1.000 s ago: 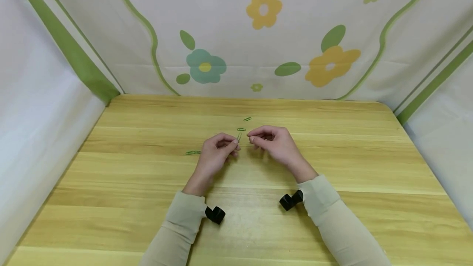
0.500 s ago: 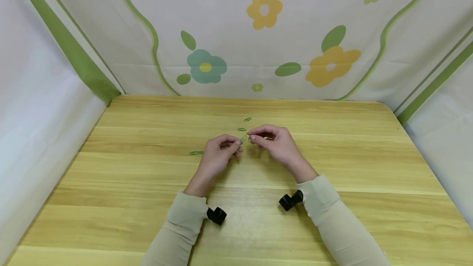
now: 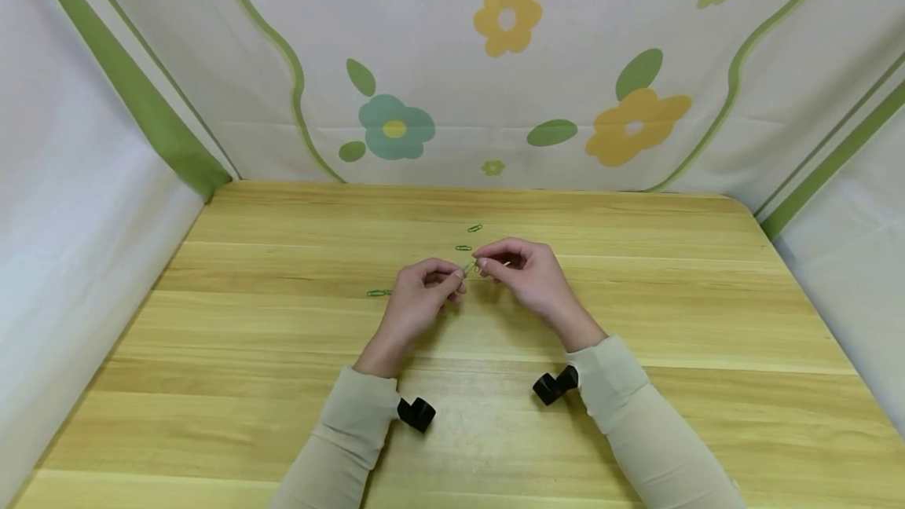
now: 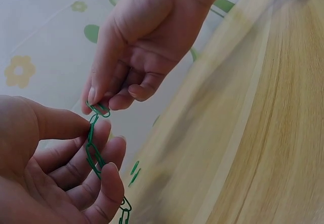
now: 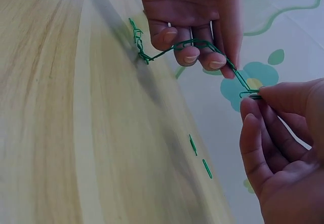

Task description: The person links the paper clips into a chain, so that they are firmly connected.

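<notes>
Between thumb and fingertips, my left hand [image 3: 420, 301] pinches the end link of a green paper clip chain [image 5: 202, 42]. The chain runs across its fingers, and its tail lies on the table to the left in the head view. My right hand [image 3: 533, 277] pinches a single green paper clip [image 4: 104, 110] close to that end link. Both wrist views show the two clips meeting; whether they are hooked together I cannot tell. Just beyond the hands, two loose green paper clips lie on the table, a nearer clip [image 3: 463, 248] and a farther clip [image 3: 475, 228].
Under both hands is a light wood-grain table [image 3: 636, 415]. A white curtain [image 3: 438, 22] with printed flowers hangs along its far edge, and white cloth also borders the left and right sides. Small black devices sit at both sleeve cuffs.
My left hand has shifted slightly right, bringing the chain's end link up to the clip in my right hand. The chain's tail has slid right along the table. The right hand stays nearly still.
</notes>
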`<state>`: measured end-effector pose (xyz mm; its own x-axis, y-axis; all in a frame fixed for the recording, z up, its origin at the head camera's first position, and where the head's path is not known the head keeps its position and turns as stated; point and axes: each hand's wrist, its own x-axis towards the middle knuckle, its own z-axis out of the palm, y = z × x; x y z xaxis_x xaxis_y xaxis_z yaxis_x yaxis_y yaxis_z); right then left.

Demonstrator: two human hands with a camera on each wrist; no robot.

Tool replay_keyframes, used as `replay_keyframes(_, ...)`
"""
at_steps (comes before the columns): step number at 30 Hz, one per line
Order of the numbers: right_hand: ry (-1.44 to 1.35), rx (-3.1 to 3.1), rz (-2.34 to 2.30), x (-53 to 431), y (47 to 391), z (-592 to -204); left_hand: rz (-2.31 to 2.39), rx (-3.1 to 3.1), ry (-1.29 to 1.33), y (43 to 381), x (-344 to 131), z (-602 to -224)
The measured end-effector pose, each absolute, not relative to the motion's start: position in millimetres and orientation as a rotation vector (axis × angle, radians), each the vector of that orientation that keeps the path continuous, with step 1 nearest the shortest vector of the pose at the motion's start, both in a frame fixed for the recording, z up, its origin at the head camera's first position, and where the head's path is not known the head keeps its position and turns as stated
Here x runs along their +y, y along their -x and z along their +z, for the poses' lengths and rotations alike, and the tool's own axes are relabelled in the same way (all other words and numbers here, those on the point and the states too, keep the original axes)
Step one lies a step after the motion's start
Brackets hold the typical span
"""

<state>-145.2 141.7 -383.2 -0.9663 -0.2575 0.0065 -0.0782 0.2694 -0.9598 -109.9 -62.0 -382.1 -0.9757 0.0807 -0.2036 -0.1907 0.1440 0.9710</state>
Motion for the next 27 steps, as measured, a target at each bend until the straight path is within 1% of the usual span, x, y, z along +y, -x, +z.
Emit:
replay_keyframes(17,0.281,2.432,-1.756,140.3,143.7,-383.5,1.931,2.177,0.119,109.4,-60.3,-382.6)
replay_keyframes(27,0.271,2.423,-1.798,140.6,144.0,-383.8,1.950,2.169,0.171,109.7,-60.5,-383.0)
